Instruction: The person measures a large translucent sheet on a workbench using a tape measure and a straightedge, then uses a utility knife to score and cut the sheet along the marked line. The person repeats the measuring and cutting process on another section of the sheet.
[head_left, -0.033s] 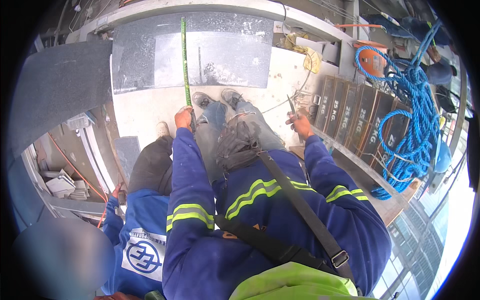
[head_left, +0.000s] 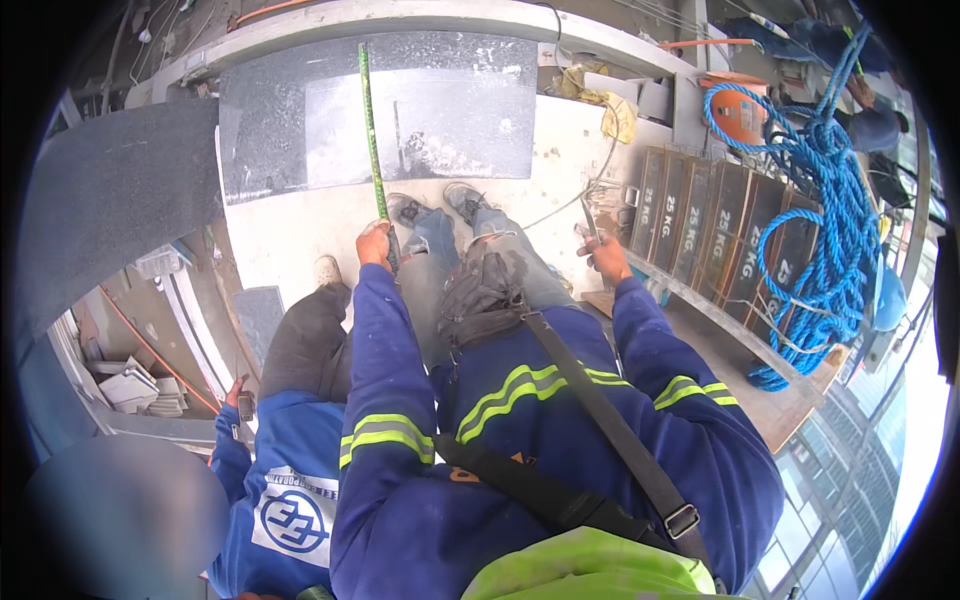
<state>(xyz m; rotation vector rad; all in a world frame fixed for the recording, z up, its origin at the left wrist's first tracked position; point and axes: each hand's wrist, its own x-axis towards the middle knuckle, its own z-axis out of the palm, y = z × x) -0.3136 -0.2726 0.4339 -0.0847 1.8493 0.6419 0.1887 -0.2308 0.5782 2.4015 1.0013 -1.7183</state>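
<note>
My left hand [head_left: 375, 243] is closed at the near end of a green tape measure [head_left: 370, 130]. Its blade runs straight away from me over a grey sheet [head_left: 260, 130], which has a paler rectangle and white dusty smears. Beside my left fingers a dark part shows, perhaps the tape's case. Out to the right, my right hand [head_left: 604, 258] grips a thin, pointed grey tool [head_left: 588, 218], tip pointing away; its exact kind cannot be made out. My shoes [head_left: 463, 200] stand at the sheet's near edge, and a black pouch [head_left: 482, 305] hangs at my waist.
Dark weights [head_left: 690, 210] stand in a row at right, with coiled blue rope [head_left: 820, 240] over them. A co-worker in a blue top [head_left: 290, 460] is close on my left, a small dark device in one hand. A cable [head_left: 600, 175] crosses the pale floor.
The view has shifted slightly. My left hand and the tape's near end have moved a little to the right over the sheet. The right hand's tool stands a bit differently angled.
</note>
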